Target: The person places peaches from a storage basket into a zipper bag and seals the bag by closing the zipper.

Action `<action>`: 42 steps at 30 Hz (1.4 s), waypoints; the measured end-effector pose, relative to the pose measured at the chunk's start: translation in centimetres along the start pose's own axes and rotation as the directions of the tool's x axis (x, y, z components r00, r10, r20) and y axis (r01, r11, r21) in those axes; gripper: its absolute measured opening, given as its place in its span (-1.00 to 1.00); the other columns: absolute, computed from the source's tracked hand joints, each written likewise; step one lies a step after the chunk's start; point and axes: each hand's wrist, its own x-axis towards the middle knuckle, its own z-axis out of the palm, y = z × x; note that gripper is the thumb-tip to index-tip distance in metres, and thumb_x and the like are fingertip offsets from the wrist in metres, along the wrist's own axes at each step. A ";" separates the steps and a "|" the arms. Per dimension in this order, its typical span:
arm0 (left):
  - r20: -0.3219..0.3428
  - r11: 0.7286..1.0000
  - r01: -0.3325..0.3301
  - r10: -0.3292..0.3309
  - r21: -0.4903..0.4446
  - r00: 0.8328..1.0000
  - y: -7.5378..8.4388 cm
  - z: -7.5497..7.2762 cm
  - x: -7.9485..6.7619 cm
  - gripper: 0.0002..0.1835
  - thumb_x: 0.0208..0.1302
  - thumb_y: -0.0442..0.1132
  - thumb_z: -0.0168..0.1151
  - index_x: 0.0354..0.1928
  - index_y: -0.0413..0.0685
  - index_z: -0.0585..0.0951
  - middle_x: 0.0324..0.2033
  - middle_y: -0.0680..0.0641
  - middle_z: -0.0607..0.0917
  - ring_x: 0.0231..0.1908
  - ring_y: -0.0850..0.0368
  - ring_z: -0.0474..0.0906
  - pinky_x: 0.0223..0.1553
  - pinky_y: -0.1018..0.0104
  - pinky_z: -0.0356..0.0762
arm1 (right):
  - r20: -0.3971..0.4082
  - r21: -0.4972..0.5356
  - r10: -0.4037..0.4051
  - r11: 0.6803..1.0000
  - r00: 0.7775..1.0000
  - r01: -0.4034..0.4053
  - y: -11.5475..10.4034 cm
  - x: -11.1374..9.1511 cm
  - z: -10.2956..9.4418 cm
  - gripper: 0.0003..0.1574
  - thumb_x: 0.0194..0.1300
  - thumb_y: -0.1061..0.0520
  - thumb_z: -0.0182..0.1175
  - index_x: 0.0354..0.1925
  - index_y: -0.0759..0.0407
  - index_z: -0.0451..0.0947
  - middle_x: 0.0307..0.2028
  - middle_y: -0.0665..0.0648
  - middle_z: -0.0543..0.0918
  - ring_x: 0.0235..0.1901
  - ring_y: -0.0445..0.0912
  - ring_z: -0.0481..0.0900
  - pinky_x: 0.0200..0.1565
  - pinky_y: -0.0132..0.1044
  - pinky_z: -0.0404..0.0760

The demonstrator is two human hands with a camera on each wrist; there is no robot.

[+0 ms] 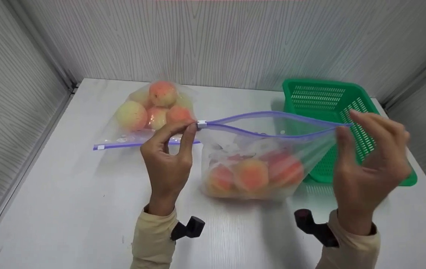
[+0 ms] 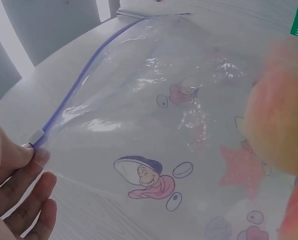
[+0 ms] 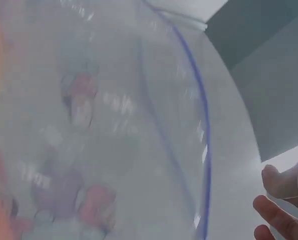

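Observation:
My left hand (image 1: 169, 160) pinches the slider corner of a clear zip bag (image 1: 213, 149) between thumb and fingers. The white slider (image 1: 202, 124) sits right at the fingertips. Its purple-edged mouth (image 1: 272, 113) gapes in the middle, and several peaches (image 1: 251, 173) lie in the bottom. My right hand (image 1: 371, 160) is at the bag's other end, thumb and index finger spread apart, the thumb overlapping the purple edge in the head view. In the right wrist view, the fingers (image 3: 276, 215) stand apart beside the bag. Cartoon prints, including a pink starfish (image 2: 241, 170), show on the plastic.
A second zip bag (image 1: 108, 136) of peaches lies at the back left of the white table (image 1: 67, 209), its purple strip toward me. At the right stands a green plastic basket (image 1: 347, 84), partly behind the held bag and right hand. Panelled walls (image 1: 216, 41) enclose the table.

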 end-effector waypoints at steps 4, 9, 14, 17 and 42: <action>-0.014 0.997 -0.044 0.045 0.063 0.999 0.1 0.1 0.0 -0.90 0.23 -0.53 0.35 -0.24 -0.35 0.77 -0.34 -0.09 0.80 -0.29 0.06 0.71 -0.10 0.28 0.70 | 0.328 -0.040 -0.208 0.972 0.922 0.233 -3.0 -0.3 3.6 -0.72 0.25 0.12 0.45 -0.11 0.25 0.76 -0.12 0.23 0.68 -0.06 0.17 0.44 0.05 -0.10 0.33; -0.015 0.993 -0.057 0.059 0.099 0.998 0.0 0.1 -0.2 -0.89 0.20 -0.54 0.38 -0.23 -0.34 0.78 -0.32 -0.09 0.81 -0.27 0.07 0.72 -0.05 0.27 0.70 | 0.626 -0.039 -0.279 0.921 0.728 0.387 -5.0 -1.1 8.0 -0.72 0.23 0.09 0.47 -0.09 0.15 0.77 -0.12 0.14 0.64 -0.04 0.14 0.43 0.00 0.00 0.43; -0.017 0.989 -0.086 0.089 0.121 0.996 0.1 0.5 -0.4 -0.91 0.21 -0.50 0.40 -0.25 -0.33 0.79 -0.35 -0.12 0.80 -0.31 0.07 0.71 -0.07 0.28 0.71 | 0.652 -0.069 -0.302 0.890 0.696 0.451 -5.4 -1.7 10.0 -0.95 0.26 0.25 0.40 -0.30 0.13 0.78 -0.28 0.09 0.66 -0.13 0.09 0.50 -0.07 -0.02 0.49; -0.030 0.980 -0.115 0.121 0.163 0.992 0.2 0.7 -0.5 -0.94 0.22 -0.48 0.41 -0.27 -0.31 0.79 -0.38 -0.12 0.80 -0.34 0.08 0.70 -0.10 0.31 0.71 | 0.621 -0.080 -0.301 0.894 0.724 0.440 -5.3 -2.0 10.4 -0.88 0.23 0.35 0.37 -0.39 0.16 0.74 -0.34 0.08 0.63 -0.19 0.09 0.49 -0.13 -0.05 0.49; -0.049 0.979 -0.099 0.109 0.176 0.993 0.1 0.4 -0.4 -0.93 0.23 -0.52 0.37 -0.28 -0.35 0.78 -0.41 -0.11 0.79 -0.39 0.08 0.68 -0.16 0.39 0.70 | 0.651 -0.196 -0.217 0.877 0.727 0.438 -3.7 -0.6 8.0 -0.85 0.24 0.40 0.32 -0.36 0.18 0.67 -0.34 0.10 0.66 -0.15 0.13 0.46 -0.05 0.04 0.46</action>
